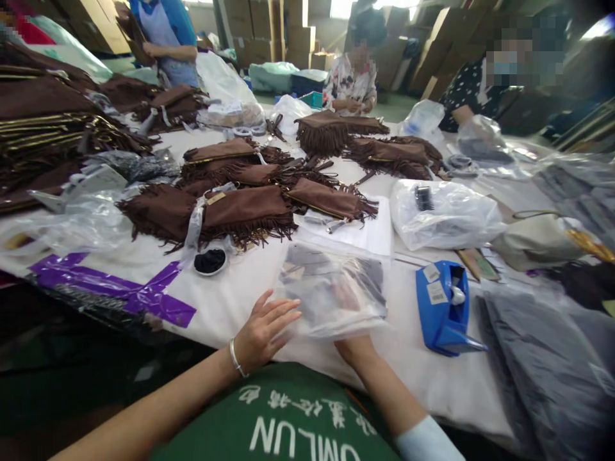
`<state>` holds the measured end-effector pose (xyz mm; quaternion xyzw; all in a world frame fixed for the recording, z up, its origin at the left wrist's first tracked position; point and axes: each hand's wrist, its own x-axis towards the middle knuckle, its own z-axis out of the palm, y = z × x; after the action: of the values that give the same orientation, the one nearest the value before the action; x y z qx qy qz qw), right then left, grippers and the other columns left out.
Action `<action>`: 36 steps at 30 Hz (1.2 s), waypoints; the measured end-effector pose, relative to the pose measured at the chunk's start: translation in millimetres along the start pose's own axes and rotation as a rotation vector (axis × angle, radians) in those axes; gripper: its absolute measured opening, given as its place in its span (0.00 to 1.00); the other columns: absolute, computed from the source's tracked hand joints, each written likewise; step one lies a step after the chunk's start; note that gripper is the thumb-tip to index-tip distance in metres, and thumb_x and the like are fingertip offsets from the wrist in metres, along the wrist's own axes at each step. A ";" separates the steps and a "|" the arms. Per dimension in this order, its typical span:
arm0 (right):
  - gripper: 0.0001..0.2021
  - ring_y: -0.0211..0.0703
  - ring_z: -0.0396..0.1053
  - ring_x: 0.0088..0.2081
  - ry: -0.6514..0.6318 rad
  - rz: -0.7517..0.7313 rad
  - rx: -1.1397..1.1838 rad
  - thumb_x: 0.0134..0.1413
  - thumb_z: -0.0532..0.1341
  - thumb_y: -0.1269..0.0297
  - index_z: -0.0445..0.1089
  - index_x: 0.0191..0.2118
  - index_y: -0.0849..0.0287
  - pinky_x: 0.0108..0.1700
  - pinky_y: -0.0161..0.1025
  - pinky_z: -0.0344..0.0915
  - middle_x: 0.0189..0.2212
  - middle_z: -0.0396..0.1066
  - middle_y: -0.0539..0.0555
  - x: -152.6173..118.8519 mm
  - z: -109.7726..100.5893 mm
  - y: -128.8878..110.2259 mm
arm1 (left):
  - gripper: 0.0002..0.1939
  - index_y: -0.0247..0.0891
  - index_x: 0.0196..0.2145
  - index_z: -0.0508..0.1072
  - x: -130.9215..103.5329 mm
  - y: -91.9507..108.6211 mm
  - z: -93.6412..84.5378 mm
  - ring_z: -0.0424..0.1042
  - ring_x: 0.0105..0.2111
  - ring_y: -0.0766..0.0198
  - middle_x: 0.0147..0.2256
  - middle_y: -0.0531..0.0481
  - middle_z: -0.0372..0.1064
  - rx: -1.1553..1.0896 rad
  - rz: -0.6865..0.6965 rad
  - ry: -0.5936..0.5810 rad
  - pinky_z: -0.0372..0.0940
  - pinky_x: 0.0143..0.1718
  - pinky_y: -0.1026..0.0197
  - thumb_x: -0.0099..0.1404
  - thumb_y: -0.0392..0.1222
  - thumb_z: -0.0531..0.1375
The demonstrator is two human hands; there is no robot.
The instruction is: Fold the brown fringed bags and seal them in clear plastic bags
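Observation:
A clear plastic bag [317,314] with something flat and dark grey under or inside it lies before me on the white-covered table. My left hand [271,323], a bracelet at its wrist, is at the bag's left edge with its fingers stretched out, holding nothing that I can see. From the near side, my right hand [353,342] reaches into or under the bag. Its fingers show only dimly through the cloudy film, so their grip is unclear. Just beyond the bag lie brown fringed pouches [247,211] with zips and tags.
To the right stands a blue tape dispenser [442,307], beside grey bagged goods [552,358]. A white plastic bag [444,214] sits behind it. At left are a purple-taped package [115,288], a small black-filled dish [210,262] and stacked brown pouches [43,141]. Several people are across the table.

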<state>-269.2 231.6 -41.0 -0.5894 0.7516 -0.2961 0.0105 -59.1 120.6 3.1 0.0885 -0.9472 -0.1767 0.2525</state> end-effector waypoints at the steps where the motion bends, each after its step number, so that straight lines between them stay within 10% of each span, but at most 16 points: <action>1: 0.34 0.63 0.45 0.63 -0.036 -0.034 -0.035 0.53 0.59 0.51 0.51 0.63 0.55 0.60 0.63 0.49 0.65 0.46 0.60 -6.2 4.3 3.0 | 0.22 0.37 0.56 0.62 -8.8 -7.0 1.5 0.58 0.58 0.55 0.58 0.41 0.59 0.026 -0.005 -0.051 0.40 0.63 0.39 0.65 0.29 0.51; 10: 0.29 0.64 0.37 0.66 -0.060 -0.045 -0.242 0.54 0.50 0.70 0.53 0.63 0.58 0.61 0.67 0.45 0.64 0.50 0.58 3.4 25.0 40.2 | 0.41 0.38 0.65 0.42 -50.5 -40.8 13.9 0.46 0.64 0.62 0.64 0.45 0.47 0.216 -0.010 -0.360 0.40 0.64 0.48 0.55 0.19 0.43; 20: 0.35 0.57 0.54 0.61 -0.079 -0.105 -0.130 0.59 0.54 0.60 0.35 0.67 0.53 0.55 0.56 0.64 0.63 0.51 0.58 -155.1 4.8 57.6 | 0.39 0.46 0.65 0.45 -40.1 -51.4 25.1 0.38 0.65 0.57 0.66 0.49 0.38 0.046 -0.001 -0.640 0.41 0.64 0.50 0.58 0.27 0.51; 27: 0.20 0.52 0.62 0.57 -0.269 0.055 0.188 0.58 0.57 0.61 0.63 0.56 0.45 0.57 0.52 0.63 0.56 0.65 0.51 -139.2 -45.3 32.0 | 0.39 0.44 0.65 0.46 -44.8 -35.1 33.1 0.42 0.64 0.53 0.65 0.45 0.41 0.104 0.008 -0.634 0.46 0.62 0.47 0.58 0.25 0.50; 33: 0.19 0.41 0.71 0.48 -0.463 -0.057 0.392 0.59 0.55 0.66 0.63 0.56 0.43 0.48 0.37 0.70 0.49 0.71 0.48 -121.6 -102.3 3.8 | 0.34 0.42 0.64 0.49 -46.7 -22.9 31.3 0.44 0.64 0.53 0.64 0.43 0.45 0.100 -0.016 -0.624 0.46 0.62 0.46 0.61 0.27 0.50; 36: 0.19 0.40 0.71 0.46 -0.341 -0.042 0.525 0.59 0.51 0.74 0.67 0.52 0.49 0.46 0.36 0.70 0.43 0.73 0.52 -92.2 -122.4 -2.2 | 0.34 0.41 0.64 0.49 -44.1 -23.7 33.0 0.44 0.64 0.54 0.64 0.42 0.45 0.104 -0.014 -0.642 0.46 0.62 0.46 0.61 0.26 0.49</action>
<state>-283.8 366.5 30.2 -0.6233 0.6244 -0.3769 0.2821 -36.3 119.7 -52.3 0.0477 -0.9856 -0.1487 -0.0654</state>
